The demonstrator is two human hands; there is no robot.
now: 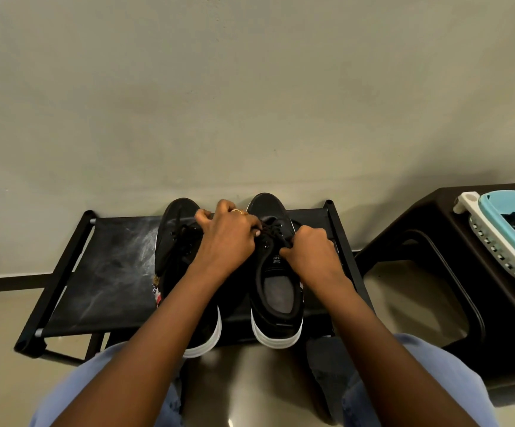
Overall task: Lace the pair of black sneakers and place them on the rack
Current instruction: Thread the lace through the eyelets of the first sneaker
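Note:
Two black sneakers with white soles stand side by side, toes to the wall, on the top shelf of a low black rack [105, 266]. The left sneaker [177, 241] is partly hidden under my left forearm. The right sneaker [276, 291] shows its grey insole. My left hand [225, 235] reaches across between the shoes and pinches the black lace [273, 231] of the right sneaker. My right hand [310, 251] grips the other end of that lace near the tongue, fingers curled.
A dark brown plastic stool [428, 241] stands to the right of the rack and carries a white and light blue basket [496, 229]. A pale wall rises right behind the rack. My knees in blue jeans [96, 383] sit close in front.

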